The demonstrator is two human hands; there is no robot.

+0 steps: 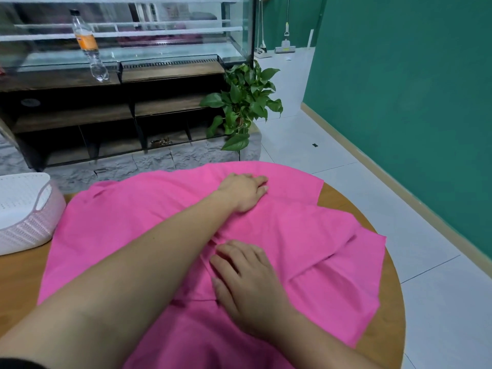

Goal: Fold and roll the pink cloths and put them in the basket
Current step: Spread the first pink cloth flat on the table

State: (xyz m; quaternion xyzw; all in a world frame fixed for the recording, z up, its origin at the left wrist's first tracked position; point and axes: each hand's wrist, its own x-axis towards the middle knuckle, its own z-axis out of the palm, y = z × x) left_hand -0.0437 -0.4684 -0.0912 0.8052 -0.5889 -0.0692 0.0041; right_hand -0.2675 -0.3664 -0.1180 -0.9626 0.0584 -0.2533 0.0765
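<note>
Standing by the round wooden table [383, 302], I'm watching a person working the pink cloth [119, 235], which is lying spread over most of the tabletop, w/ its far edge hanging a bit past the rim. The left hand [243, 191] is reaching across to the far side, palm down, fingers straight & close together, pressing flat on the fabric. The right hand [247, 275] is resting nearer the person, approx. mid-cloth, fingers loosely spread & lying on a bunched crease, not pinching anything as far as I'm seeing. On the right the fabric is lying in overlapping layers w/ loose flaps; can't tell if that's one cloth doubled or a 2nd one underneath. The white basket [29, 222] is sitting at the table's left edge, just beside the cloth, no pink showing inside it. I'm reading this as the smoothing/early folding step: nothing rolled, nothing in the basket yet. Next move is prob. calling for flattening that crease, then gripping an edge or corner & bringing it over evenly w/o the layers sliding
</note>
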